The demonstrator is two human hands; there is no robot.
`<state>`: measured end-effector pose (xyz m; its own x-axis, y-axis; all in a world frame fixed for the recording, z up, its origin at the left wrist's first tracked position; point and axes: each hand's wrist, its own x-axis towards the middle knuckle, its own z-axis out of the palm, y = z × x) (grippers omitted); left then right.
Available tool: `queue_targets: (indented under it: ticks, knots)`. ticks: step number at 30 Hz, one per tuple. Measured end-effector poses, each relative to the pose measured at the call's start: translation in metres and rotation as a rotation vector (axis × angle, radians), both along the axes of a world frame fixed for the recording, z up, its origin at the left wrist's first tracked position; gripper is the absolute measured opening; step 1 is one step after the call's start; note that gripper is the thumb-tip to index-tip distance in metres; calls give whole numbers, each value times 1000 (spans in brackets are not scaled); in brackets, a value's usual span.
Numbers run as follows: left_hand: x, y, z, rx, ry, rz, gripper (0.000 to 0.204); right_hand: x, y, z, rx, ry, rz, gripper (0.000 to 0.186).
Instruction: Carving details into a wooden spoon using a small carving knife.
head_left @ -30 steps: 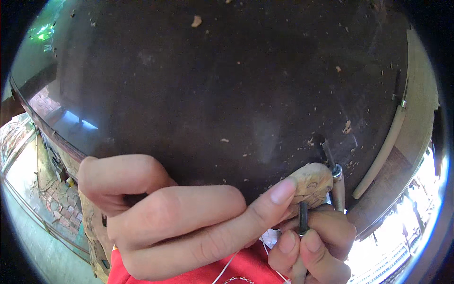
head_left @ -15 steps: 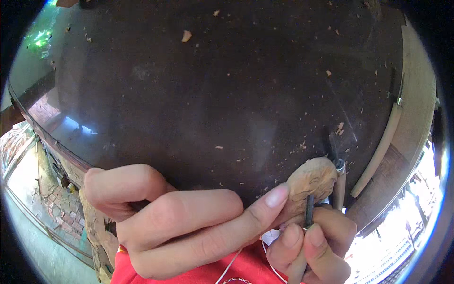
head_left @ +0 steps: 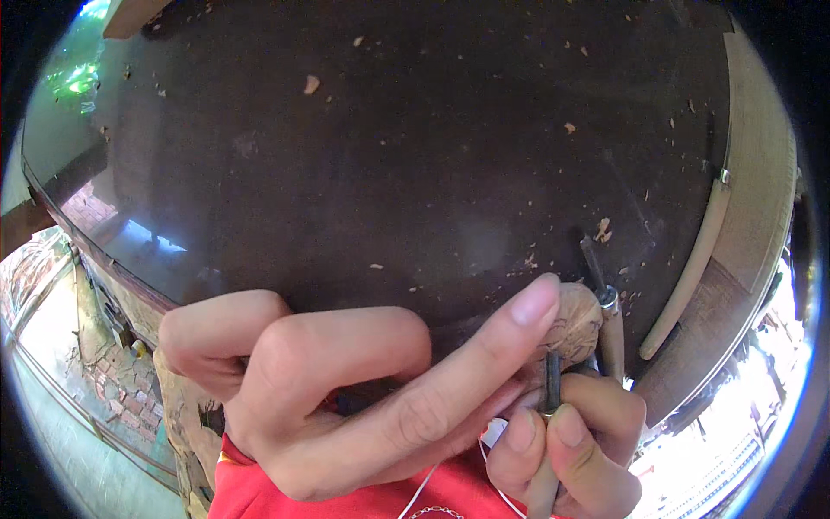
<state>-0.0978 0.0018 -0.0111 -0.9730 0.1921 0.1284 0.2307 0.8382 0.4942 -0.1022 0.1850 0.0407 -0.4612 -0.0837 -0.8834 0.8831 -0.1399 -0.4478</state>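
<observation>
My right hand (head_left: 596, 437) is closed round a carving gouge (head_left: 552, 376), with thumb and fingertips pinching it near the base of its metal shaft. The tool's tip rests against a small brown wood carving (head_left: 581, 320) with grooves cut in its rounded end. My left hand (head_left: 363, 406) steadies that carving from the left. Its index finger stretches along the piece and covers part of it, while the other fingers are bent; the thumb is hidden. Just beyond the carving lies a second gouge (head_left: 612, 342) with a pale wooden handle, its blade pointing away.
The dark, glossy tabletop (head_left: 389, 173) carries scattered wood chips (head_left: 311, 84). Along its right edge lies another wooden-handled tool (head_left: 692, 277). A piece of wood (head_left: 131, 16) stands at the far left corner. Brick paving (head_left: 130, 402) shows below on the left.
My left index finger has slid up and right over the carving, covering more of it. The carving and gouge tip have shifted slightly left, and the whole view has moved a little.
</observation>
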Motion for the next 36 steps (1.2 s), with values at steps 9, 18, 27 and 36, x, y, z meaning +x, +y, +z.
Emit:
queue_targets:
  ticks: [9,18,27,36]
  knots:
    - [1,-3,-6,52,36,-71,57,15,-2,-4,21,107,-67,40]
    - [7,-14,3,-27,-42,-83,57,27,-24,-11,129,384,-168,21]
    - [-5,1,-5,13,21,-44,58,30,-24,-15,630,774,155,22]
    - [-21,1,13,-123,-29,-208,54,29,-8,-57,789,1322,247,28]
